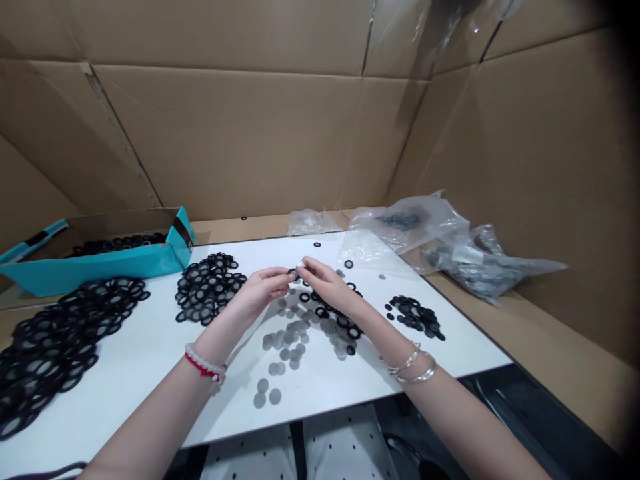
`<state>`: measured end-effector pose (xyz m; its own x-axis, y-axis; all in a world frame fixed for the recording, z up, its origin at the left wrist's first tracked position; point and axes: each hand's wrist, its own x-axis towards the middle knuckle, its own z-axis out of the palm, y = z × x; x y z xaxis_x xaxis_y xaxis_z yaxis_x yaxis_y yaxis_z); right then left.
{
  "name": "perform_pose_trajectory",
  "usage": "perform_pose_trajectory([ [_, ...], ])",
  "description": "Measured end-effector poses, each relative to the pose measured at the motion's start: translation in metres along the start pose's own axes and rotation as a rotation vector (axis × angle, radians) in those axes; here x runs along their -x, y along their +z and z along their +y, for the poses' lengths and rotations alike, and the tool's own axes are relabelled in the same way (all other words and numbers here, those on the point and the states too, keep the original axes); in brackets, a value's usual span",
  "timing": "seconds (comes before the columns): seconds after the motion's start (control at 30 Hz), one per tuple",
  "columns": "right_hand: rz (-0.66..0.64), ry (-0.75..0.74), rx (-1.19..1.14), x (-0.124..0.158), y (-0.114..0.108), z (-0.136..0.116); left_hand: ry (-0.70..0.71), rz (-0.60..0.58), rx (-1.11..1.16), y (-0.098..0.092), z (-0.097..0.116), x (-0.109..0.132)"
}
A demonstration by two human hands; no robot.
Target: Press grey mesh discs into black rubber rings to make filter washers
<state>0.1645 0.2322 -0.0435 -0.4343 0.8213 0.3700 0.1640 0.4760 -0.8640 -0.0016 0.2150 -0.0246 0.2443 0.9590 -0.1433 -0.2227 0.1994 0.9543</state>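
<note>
Over the middle of the white board (165, 360), my two hands meet at the fingertips. My left hand (265, 288) is closed in a pinch on a small black ring (293, 272). My right hand (327, 281) is closed too, its fingertips right at that ring; a small pale spot shows there, too small to name. Beneath the hands lie scattered grey translucent discs (275, 396) and loose black rings (354, 332). A heap of black rings with grey centres (207, 287) sits just left of my left hand.
A larger pile of black rings (65, 340) spreads along the left, before a blue-edged box (100, 270) holding more. Small black pieces (415, 315) lie at right. Clear plastic bags (470, 267) rest beyond the board's right edge. Cardboard walls (240, 140) enclose the back and sides.
</note>
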Motion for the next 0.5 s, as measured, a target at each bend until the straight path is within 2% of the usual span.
perform_pose_trajectory([
  [0.13,-0.019,-0.019,0.063,0.0025,0.0017,-0.0031,0.056,0.01,-0.034,-0.0027,-0.0054,-0.0036],
  [0.33,0.017,-0.064,0.167,0.0029,0.0058,-0.0034,0.103,0.126,-0.047,-0.0033,-0.0105,-0.0091],
  [0.4,0.029,-0.074,0.169,0.0023,0.0062,-0.003,0.095,0.118,-0.037,-0.0035,-0.01,-0.0092],
  [0.5,0.02,-0.068,0.133,0.002,0.0054,-0.0027,0.064,0.029,0.01,-0.0043,-0.0073,-0.0071],
])
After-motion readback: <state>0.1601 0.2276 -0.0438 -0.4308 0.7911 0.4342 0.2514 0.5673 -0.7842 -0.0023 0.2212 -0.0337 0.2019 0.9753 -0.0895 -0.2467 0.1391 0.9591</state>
